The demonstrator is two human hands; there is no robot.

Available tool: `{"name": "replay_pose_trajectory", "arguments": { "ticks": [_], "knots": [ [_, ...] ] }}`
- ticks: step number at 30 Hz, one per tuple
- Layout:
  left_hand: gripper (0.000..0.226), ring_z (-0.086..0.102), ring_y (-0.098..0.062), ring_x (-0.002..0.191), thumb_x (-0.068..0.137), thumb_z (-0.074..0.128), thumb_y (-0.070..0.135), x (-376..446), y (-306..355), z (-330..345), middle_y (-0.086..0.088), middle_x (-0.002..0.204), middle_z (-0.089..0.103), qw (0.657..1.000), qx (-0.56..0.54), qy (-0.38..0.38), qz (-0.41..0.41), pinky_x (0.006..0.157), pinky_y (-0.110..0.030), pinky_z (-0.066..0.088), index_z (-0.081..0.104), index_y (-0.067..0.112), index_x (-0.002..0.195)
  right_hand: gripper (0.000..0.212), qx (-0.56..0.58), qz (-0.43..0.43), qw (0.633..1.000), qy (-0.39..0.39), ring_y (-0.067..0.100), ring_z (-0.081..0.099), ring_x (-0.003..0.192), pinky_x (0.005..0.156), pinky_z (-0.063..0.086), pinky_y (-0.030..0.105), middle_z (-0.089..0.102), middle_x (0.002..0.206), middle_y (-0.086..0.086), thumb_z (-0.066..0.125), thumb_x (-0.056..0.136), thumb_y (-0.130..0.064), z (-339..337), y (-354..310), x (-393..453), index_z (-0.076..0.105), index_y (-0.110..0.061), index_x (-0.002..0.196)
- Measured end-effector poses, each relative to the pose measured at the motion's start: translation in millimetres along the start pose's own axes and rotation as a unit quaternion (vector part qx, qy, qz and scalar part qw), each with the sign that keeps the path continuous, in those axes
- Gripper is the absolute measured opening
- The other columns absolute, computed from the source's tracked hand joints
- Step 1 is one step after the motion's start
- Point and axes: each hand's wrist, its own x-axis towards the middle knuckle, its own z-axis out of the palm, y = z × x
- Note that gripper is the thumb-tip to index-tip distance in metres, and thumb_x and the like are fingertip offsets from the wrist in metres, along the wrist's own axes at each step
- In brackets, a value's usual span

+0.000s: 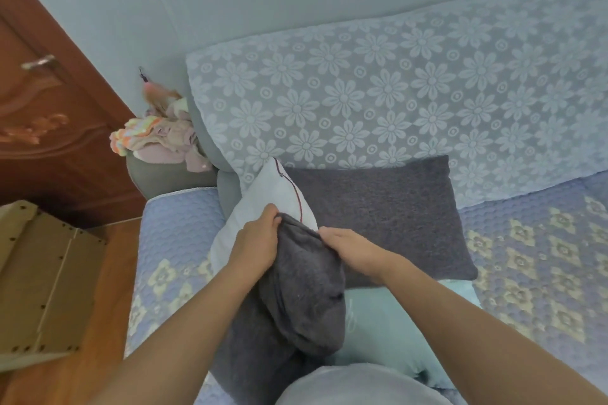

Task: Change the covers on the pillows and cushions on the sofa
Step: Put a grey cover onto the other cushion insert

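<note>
A white pillow insert with a dark red seam line sticks up out of a dark grey fuzzy cover bunched around its lower part. My left hand grips the cover's upper left edge against the insert. My right hand pinches the cover's edge on the right. A second dark grey cushion lies flat on the sofa seat behind the hands. A light teal cushion lies under my right forearm.
The sofa back wears a pale blue flower-patterned throw. A heap of pink and striped clothes sits on the left armrest. A brown wooden door and a cardboard box stand on the left, on the wooden floor.
</note>
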Motion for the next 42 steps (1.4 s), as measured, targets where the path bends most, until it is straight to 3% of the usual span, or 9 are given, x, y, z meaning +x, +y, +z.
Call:
{"name": "replay_pose_trajectory", "arguments": {
  "ticks": [5,11,17,20,25,30,36,39,42],
  "knots": [
    [0.025,0.059,-0.026,0.106,0.102,0.048,0.048,-9,6,5,0.001,0.112,0.059,0.991,-0.093,0.010,-0.092,0.084,-0.038,0.045,0.050,0.029,0.119,0.013,-0.010,-0.024,1.000,-0.003,0.019,0.066,0.103,0.082,0.056,0.034,0.070,0.108,0.001,0.056,0.100,-0.023,11,6,-8,0.068,-0.022,0.106],
    [0.057,0.025,-0.027,0.144,0.095,0.052,0.057,-63,34,-16,0.000,0.155,0.028,0.989,0.003,-0.084,-0.119,0.118,-0.045,0.026,0.041,0.042,0.149,0.008,-0.137,-0.065,0.985,-0.077,0.014,0.050,0.068,0.063,0.040,0.031,0.055,0.071,0.000,0.064,0.082,-0.010,7,10,-39,0.061,-0.014,0.076],
    [0.035,0.050,-0.012,0.108,0.089,0.064,0.012,-180,73,21,0.015,0.114,0.044,0.952,-0.164,0.237,-0.099,0.097,-0.042,0.049,0.052,0.034,0.113,0.016,-0.019,-0.003,0.999,-0.040,0.035,0.064,0.082,0.068,0.051,0.046,0.065,0.095,0.022,0.059,0.087,-0.012,-2,10,-39,0.064,-0.011,0.102],
    [0.055,0.050,-0.018,0.119,0.081,0.065,0.007,-225,53,68,0.009,0.124,0.048,0.955,-0.158,0.191,-0.162,0.101,-0.037,0.046,0.050,0.032,0.128,0.020,0.001,-0.015,1.000,-0.026,0.041,0.064,0.104,0.079,0.054,0.044,0.068,0.108,0.018,0.055,0.090,-0.010,6,7,-41,0.065,-0.015,0.107],
    [0.104,0.029,-0.018,0.144,0.078,0.064,0.071,-207,42,97,0.002,0.159,0.024,0.956,-0.175,0.151,-0.183,0.116,-0.038,0.035,0.018,0.026,0.159,0.030,0.026,0.004,0.999,-0.031,0.025,0.063,0.101,0.079,0.053,0.036,0.068,0.111,0.007,0.044,0.094,-0.002,26,-4,-39,0.062,-0.018,0.113],
    [0.062,0.044,-0.034,0.129,0.077,0.082,0.028,-159,37,77,-0.009,0.143,0.048,0.925,-0.084,0.313,-0.200,0.104,-0.056,0.043,0.058,0.020,0.134,0.025,0.073,0.004,0.995,-0.062,0.024,0.069,0.103,0.091,0.057,0.043,0.075,0.109,0.002,0.053,0.098,-0.011,56,-11,-42,0.068,-0.021,0.114],
    [0.030,0.054,-0.028,0.110,0.085,0.057,0.023,-172,11,21,-0.002,0.114,0.069,0.945,0.025,0.323,0.039,0.085,-0.050,0.049,0.074,0.011,0.106,0.029,0.090,0.011,0.987,-0.130,0.032,0.065,0.115,0.106,0.047,0.053,0.071,0.120,0.012,0.060,0.096,-0.012,38,-34,-66,0.066,-0.007,0.124],
    [0.032,0.053,-0.025,0.117,0.086,0.058,0.024,-190,9,-12,0.002,0.117,0.069,0.953,0.013,0.274,0.127,0.093,-0.045,0.045,0.074,0.013,0.111,0.044,0.154,0.012,0.972,-0.175,0.038,0.055,0.105,0.092,0.048,0.044,0.061,0.118,0.021,0.058,0.097,-0.038,13,-51,-89,0.067,-0.002,0.120],
    [0.033,0.047,-0.020,0.132,0.088,0.069,0.029,-203,24,-36,0.008,0.125,0.066,0.956,0.057,0.191,0.217,0.106,-0.038,0.038,0.073,0.018,0.118,0.039,0.203,-0.007,0.967,-0.155,0.033,0.041,0.101,0.088,0.040,0.043,0.052,0.115,0.024,0.059,0.093,-0.018,1,-65,-106,0.064,0.009,0.120]
  ]
}}
